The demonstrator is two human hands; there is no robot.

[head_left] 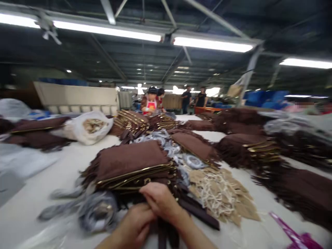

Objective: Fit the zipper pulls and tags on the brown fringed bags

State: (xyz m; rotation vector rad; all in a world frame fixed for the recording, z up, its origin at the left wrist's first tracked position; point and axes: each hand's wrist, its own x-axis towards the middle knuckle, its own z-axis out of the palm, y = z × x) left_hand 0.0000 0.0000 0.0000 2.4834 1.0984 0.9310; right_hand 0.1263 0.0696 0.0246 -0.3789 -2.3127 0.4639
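My left hand and my right hand are close together at the bottom centre, fingers bent and meeting. What they pinch is hidden by the fingers and blurred. Dark brown straps hang or lie just below them. Right behind my hands sits a stack of brown fringed pouches with gold zippers. A plastic-wrapped coil lies left of my left hand. To the right of my right hand are a dark strap and a pile of tan tags with white strings.
More brown pouches are piled across the white table. A white bag stands at the back left, clear plastic lies at left, and a magenta item at lower right. Several people are in the background.
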